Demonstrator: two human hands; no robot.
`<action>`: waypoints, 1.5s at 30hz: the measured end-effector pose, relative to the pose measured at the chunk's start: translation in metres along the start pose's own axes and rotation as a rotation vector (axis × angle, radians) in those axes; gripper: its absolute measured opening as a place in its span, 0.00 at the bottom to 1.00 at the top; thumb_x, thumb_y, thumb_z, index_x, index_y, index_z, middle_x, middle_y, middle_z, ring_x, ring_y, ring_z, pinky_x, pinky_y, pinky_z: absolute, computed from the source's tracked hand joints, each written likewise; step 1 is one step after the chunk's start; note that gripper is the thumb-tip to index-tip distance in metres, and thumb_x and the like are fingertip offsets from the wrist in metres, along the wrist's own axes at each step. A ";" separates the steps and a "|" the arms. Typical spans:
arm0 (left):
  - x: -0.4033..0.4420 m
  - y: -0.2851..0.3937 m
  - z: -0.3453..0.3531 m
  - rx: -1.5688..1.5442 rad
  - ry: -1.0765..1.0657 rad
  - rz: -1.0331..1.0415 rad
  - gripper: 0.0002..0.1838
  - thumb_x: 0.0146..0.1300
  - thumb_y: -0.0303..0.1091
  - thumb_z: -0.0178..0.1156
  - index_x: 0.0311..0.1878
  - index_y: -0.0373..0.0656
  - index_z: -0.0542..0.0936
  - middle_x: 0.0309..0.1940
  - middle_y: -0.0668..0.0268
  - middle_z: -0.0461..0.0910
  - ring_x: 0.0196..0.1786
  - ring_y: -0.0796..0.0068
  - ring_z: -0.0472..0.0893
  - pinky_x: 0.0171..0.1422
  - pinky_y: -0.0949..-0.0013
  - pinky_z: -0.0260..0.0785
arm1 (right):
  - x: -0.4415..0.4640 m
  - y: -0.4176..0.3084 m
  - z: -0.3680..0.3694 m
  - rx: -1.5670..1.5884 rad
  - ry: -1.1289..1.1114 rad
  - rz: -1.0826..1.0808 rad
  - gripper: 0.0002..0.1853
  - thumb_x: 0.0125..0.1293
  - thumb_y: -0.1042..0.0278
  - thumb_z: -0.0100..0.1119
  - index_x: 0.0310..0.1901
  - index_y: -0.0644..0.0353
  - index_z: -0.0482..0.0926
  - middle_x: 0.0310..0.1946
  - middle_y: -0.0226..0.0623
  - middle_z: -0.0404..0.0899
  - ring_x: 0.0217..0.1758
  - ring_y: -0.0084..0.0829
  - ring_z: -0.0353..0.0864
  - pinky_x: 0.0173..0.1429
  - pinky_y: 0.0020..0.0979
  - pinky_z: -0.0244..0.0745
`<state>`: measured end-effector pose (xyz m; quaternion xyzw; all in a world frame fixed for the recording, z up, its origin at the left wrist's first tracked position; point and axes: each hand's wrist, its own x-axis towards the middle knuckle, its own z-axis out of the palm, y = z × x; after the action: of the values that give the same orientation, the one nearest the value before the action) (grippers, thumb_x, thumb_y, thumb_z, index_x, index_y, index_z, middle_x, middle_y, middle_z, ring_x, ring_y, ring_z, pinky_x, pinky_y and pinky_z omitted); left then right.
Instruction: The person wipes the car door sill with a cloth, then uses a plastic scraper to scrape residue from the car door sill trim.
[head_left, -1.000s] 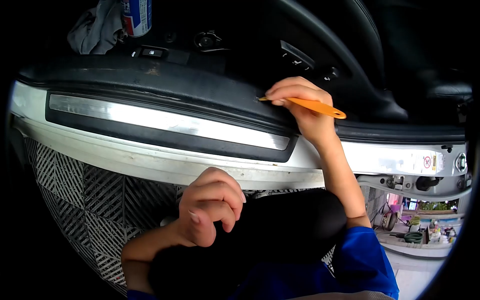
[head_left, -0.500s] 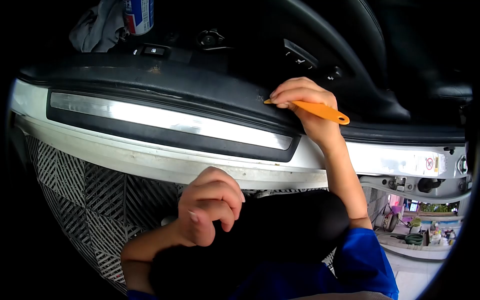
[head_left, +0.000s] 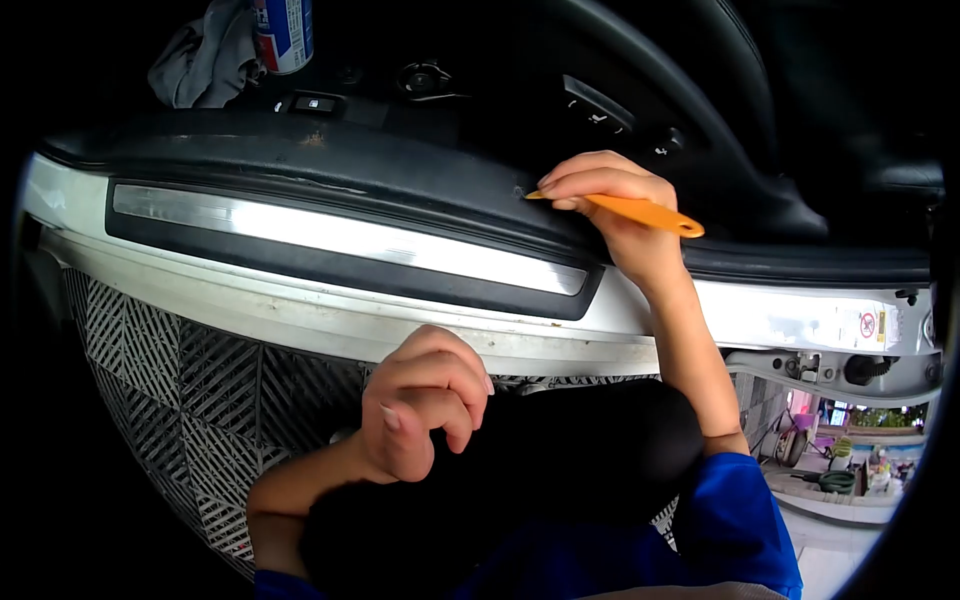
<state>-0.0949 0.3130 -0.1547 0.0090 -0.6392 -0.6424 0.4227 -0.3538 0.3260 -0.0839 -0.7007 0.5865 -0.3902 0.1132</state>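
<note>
My right hand point(head_left: 620, 205) grips an orange plastic scraper point(head_left: 640, 210) with a hole in its handle end. Its thin tip points left and is at the black sill trim point(head_left: 400, 180), right beside a small pale scuff point(head_left: 518, 188); whether the tip touches is too fine to tell. My left hand point(head_left: 425, 400) hovers in front of the white door sill point(head_left: 330, 325), holding nothing, with fingers loosely curled and the thumb apart. Between the two runs a shiny metal scuff plate point(head_left: 340, 235) in a black surround.
A grey cloth point(head_left: 208, 60) and a blue, white and red spray can point(head_left: 284, 35) stand inside the car at the upper left. Seat controls point(head_left: 598, 112) are beyond my right hand. My dark-clad knee point(head_left: 640, 430) is close below the sill, above black floor grating point(head_left: 220, 390).
The view has shifted slightly. The scraper's handle end is a little higher, while its tip stays by the same scuff. My left hand hardly differs.
</note>
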 end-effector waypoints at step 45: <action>0.025 0.016 -0.006 0.447 0.018 0.125 0.12 0.70 0.41 0.59 0.40 0.42 0.71 0.39 0.60 0.81 0.51 0.62 0.74 0.56 0.63 0.70 | -0.036 -0.083 -0.088 0.663 0.846 -0.256 0.17 0.78 0.58 0.48 0.59 0.59 0.75 0.51 0.39 0.78 0.53 0.32 0.78 0.46 0.30 0.71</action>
<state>-0.0992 0.2974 -0.1296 0.0685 -0.7612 -0.4571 0.4549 -0.3529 0.4090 0.0111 -0.4753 0.3367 -0.8122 0.0338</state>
